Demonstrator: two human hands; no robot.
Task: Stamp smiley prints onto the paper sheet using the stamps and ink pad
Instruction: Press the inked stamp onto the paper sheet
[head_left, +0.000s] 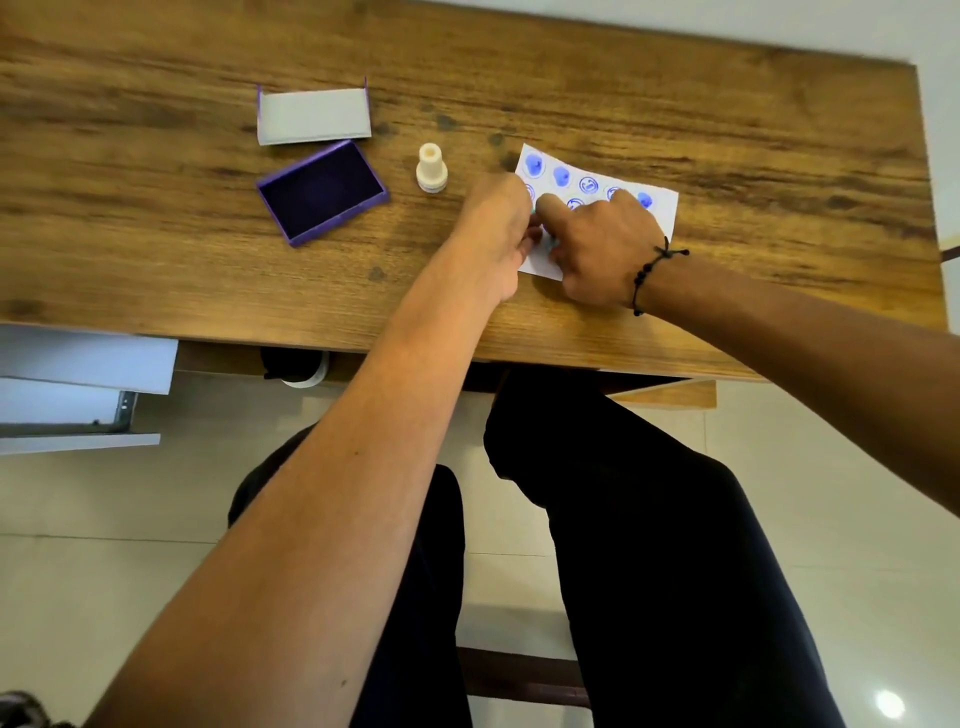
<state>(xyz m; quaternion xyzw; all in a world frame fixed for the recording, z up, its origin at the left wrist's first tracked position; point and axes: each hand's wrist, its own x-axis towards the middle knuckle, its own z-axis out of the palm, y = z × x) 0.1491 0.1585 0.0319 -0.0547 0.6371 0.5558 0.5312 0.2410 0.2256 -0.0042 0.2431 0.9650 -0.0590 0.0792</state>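
Note:
A white paper sheet (662, 210) lies on the table's right half and carries several blue round prints, some smudged. Both hands meet over its left end. My left hand (498, 228) and my right hand (597, 244) have their fingers closed together around a small teal stamp (551, 242), mostly hidden by the fingers. A white stamp (431, 169) stands upright on the table, left of the sheet, untouched. Further left the purple ink pad (322, 195) lies open, with its dark pad facing up.
The ink pad's lid (314, 114) lies inside up behind the pad. Dark ink spots mark the wooden table (779, 156) near the sheet. The table's front edge runs just below my wrists, and an open white drawer (78, 384) juts out at the lower left.

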